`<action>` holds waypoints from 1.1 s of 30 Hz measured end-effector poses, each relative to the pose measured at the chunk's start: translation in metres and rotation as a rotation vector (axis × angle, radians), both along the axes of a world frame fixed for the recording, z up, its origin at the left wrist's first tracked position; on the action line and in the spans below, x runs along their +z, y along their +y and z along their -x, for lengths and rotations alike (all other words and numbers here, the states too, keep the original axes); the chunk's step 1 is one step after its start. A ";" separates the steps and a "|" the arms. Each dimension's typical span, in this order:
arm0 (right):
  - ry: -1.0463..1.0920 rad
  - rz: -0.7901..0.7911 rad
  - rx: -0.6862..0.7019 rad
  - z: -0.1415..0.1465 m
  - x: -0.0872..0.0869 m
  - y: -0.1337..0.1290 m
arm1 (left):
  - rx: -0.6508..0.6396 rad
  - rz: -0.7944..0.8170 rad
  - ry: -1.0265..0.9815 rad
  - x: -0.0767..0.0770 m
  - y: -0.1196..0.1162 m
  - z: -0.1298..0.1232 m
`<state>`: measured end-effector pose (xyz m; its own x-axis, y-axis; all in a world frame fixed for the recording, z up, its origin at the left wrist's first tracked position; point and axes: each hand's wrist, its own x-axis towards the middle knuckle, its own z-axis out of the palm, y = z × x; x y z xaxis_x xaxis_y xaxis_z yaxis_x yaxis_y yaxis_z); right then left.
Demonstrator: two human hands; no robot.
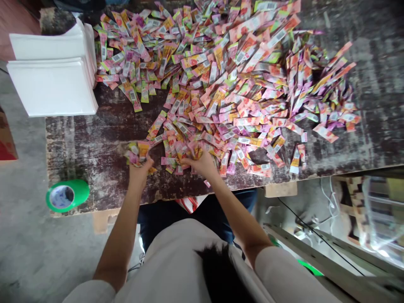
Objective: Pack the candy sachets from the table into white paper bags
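Note:
A wide heap of small colourful stick sachets [217, 109], pink, orange, green and purple with barcodes, covers much of the table. Left of the heap's near end, my left hand [141, 168] is closed around a bunch of sachets [138, 152], which stick out past the fingers and look slightly blurred. My right hand [205, 165] is at the heap's near edge, its fingers bent round a few yellow and pink sachets [196, 150]. Other loose sachets lie right beside and under its fingertips. The palms of both hands are turned out of sight.
Stacked white sheets or flat boxes [53, 86] stand at the table's far left. A roll of green tape [67, 195] lies at the near left corner of the worn dark table [104, 176]. Below the right side are a metal frame [315, 256] and cables.

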<state>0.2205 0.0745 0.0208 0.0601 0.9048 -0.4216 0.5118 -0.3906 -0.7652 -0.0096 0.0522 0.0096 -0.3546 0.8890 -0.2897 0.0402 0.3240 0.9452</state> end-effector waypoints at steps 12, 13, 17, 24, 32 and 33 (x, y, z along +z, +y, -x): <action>-0.025 0.123 -0.057 -0.007 -0.019 0.008 | -0.878 0.017 1.005 -0.009 0.017 -0.035; 0.065 0.117 -0.105 -0.016 -0.017 0.003 | -0.842 0.002 0.962 -0.008 0.015 -0.029; 0.409 0.063 -0.238 -0.055 -0.004 -0.022 | -0.434 -0.040 0.528 -0.004 -0.006 0.007; 0.494 0.026 -0.402 -0.062 -0.007 -0.036 | 0.038 0.116 -0.042 -0.010 -0.008 0.032; -0.296 0.053 -0.215 -0.001 -0.020 0.029 | -0.341 0.112 0.906 -0.026 0.078 -0.004; -0.321 0.067 -0.207 0.002 -0.020 0.032 | -0.381 0.132 0.981 -0.026 0.081 -0.004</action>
